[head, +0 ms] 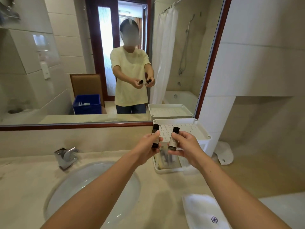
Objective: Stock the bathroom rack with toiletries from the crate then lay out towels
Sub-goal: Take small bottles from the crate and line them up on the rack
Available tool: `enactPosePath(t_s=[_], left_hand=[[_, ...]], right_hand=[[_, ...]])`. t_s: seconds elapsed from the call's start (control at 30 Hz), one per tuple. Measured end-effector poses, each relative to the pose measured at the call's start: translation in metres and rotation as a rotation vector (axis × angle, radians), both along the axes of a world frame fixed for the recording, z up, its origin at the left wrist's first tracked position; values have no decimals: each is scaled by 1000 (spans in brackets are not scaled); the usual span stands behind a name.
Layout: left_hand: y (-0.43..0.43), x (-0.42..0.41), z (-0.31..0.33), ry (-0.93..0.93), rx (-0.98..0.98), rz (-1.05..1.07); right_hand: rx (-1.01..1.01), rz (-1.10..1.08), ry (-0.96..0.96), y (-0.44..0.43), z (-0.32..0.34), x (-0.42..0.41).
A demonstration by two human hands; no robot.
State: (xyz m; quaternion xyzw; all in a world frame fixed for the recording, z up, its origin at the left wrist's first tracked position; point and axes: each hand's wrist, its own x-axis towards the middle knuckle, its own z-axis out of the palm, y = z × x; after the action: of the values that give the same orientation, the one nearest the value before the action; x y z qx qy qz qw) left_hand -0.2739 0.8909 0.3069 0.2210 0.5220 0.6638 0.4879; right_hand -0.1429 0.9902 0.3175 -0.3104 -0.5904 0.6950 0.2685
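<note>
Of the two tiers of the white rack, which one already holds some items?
The lower tier: packets lie in it, partly hidden from view. The upper tier shows only its bare perforated floor.

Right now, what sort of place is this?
Probably a hotel bathroom: a sink with a faucet set in a stone counter, a bathtub and shower curtain reflected in the mirror, and a folded logo towel.
</note>
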Motion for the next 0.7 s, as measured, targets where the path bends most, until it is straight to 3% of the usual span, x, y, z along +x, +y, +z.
enactPosePath(t_s=[0.2,0.47,0.7], left_hand=[[53,-29,-5,37,-29,88],[131,-82,-14,545,-162,163],[198,-128,-36,776,-320,227]], right_hand=[[51,-19,-71,53,-3,-26],[119,44,-130,152,-15,-85],[168,108,-217,229,-45,-141]])
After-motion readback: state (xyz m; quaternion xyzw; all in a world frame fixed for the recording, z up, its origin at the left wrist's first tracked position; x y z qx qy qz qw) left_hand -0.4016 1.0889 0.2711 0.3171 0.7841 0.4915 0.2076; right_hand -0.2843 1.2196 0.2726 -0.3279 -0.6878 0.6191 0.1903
